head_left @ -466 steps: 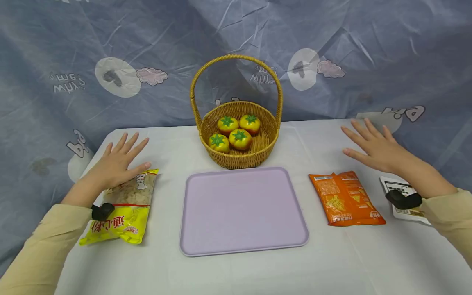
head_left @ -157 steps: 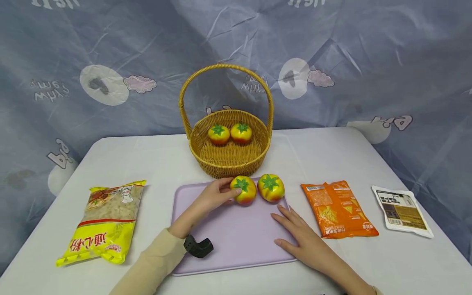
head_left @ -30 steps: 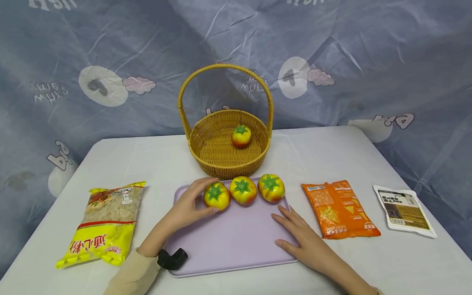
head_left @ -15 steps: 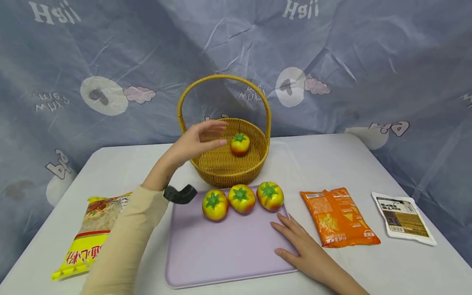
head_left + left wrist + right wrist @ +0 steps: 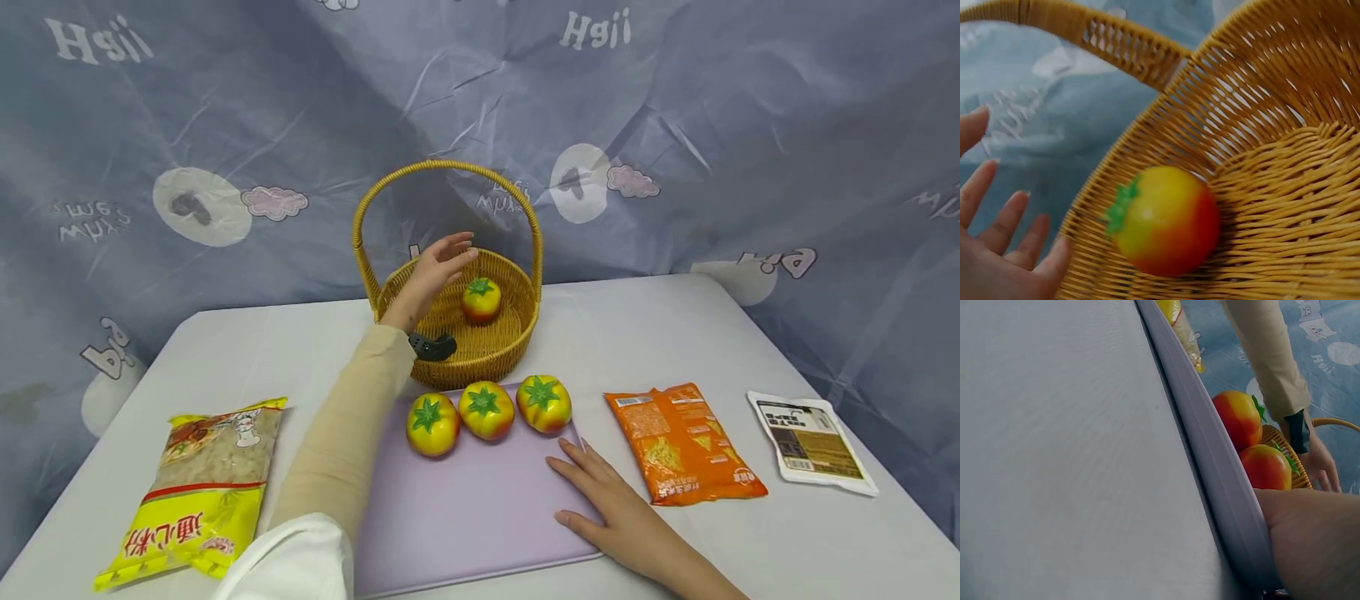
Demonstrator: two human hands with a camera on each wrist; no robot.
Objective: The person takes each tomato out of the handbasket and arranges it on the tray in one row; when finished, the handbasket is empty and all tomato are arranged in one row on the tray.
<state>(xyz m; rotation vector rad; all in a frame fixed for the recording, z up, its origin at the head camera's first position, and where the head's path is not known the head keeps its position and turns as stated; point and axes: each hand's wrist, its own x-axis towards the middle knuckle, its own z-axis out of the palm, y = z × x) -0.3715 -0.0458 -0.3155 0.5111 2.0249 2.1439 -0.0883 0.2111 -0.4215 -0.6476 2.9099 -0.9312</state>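
My left hand reaches over the wicker basket, holding nothing, its fingers loosely bent. In the basket a single yellow-red artificial tomato with a green leaf top sits near the fingers; the left wrist view shows this tomato apart from the left hand. Three similar tomatoes stand in a row along the far edge of the lilac tray: a left one, a middle one and a right one. My right hand rests on the tray's right rim, fingers spread.
A yellow pasta bag lies left of the tray. To the right are an orange snack bag and a white-and-brown packet. The basket's tall handle arches over its opening, before a grey-blue cloth backdrop.
Over the longer span, three tomatoes have gone from basket to tray. Within the last second my left hand has let go of the left one and moved up over the basket. The right hand stays put.
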